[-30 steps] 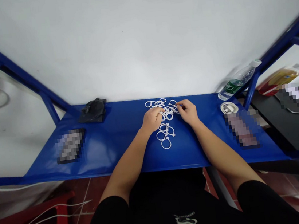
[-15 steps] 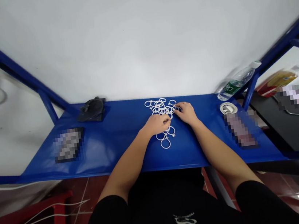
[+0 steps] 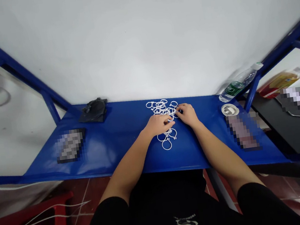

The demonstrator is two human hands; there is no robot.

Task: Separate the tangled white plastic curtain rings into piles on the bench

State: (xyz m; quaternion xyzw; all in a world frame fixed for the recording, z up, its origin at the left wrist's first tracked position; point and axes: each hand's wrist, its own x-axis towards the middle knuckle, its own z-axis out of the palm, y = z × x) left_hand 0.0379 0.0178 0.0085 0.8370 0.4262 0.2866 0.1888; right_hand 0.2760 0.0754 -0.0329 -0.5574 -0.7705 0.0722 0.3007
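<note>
We log the pile of white rings (image 3: 161, 106) first: it lies on the blue worktop (image 3: 124, 130), many rings overlapping, and serves as our landmark. A few looser rings (image 3: 167, 149) trail off its near side, the topmost now partly covered.

Change over the last second: the left hand (image 3: 160, 124) shifts from the pile's left flank to its near edge. Since half a second ago its thumb and fingertips part slightly; a ring shows at the gap. We cannot tell whether it is pinched or only touched. The right hand (image 3: 189, 114) stays at the pile's right edge, a little closer in, fingers curled with the tips among the outer rings; its grip is hidden from us.

For the work in hand, we judge that handling now centres on the pile's near right part, both hands sharing a small patch. Overlapped rings may drag one another.

Further out: a crumpled black bag (image 3: 92, 112) well left of the pile, a white coil (image 3: 229, 110) well right of it, a clear bottle (image 3: 240, 84) beyond that.
</note>
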